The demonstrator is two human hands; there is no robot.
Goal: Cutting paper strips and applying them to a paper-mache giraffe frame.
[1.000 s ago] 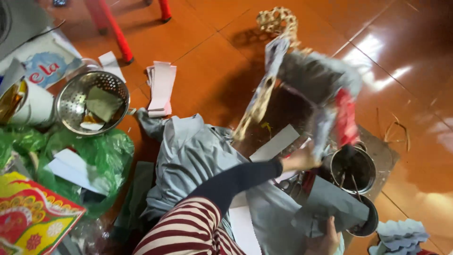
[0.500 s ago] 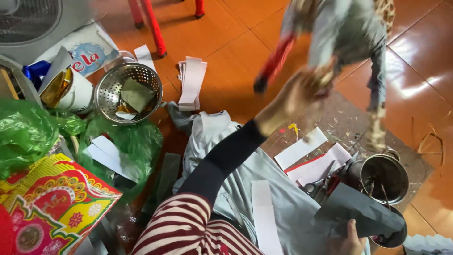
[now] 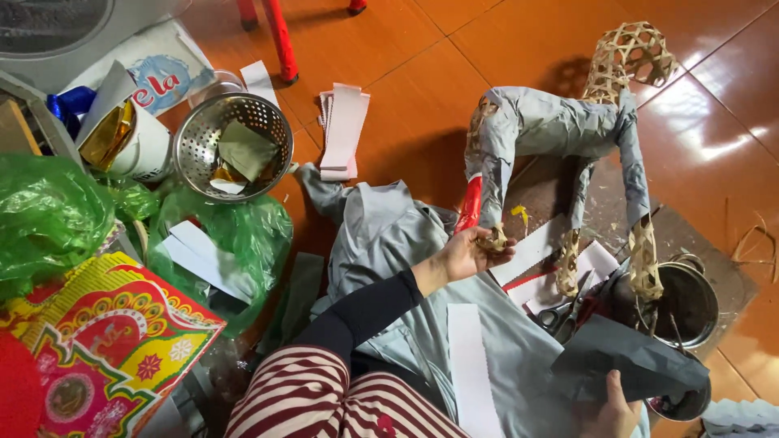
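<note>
1. An orange tiled floor point(image 3: 422, 122) carries all the clutter; the person sits on it, with grey paper sheets point(image 3: 389, 243) spread across the lap and floor.
2. A woven bamboo animal frame point(image 3: 560, 130), partly covered in grey paper, stands on a dark mat point(image 3: 698, 235) ahead of the person, its bare wicker head toward the top right.
3. The left hand point(image 3: 466, 255) reaches forward, fingers curled around the foot of the frame's front leg, beside a red strip point(image 3: 469, 207).
4. The right hand point(image 3: 608, 410), low at the frame's near side, grips a dark grey sheet point(image 3: 633, 365) between closed fingers.
5. Scissors point(image 3: 560, 312) and white paper strips point(image 3: 531, 259) lie between the hands; a metal pot point(image 3: 686, 304) sits just right of them.
6. At left: a metal colander point(image 3: 231, 146), green plastic bags point(image 3: 49, 219), a red patterned box point(image 3: 105, 341) and a stack of white strips point(image 3: 341, 130).
</note>
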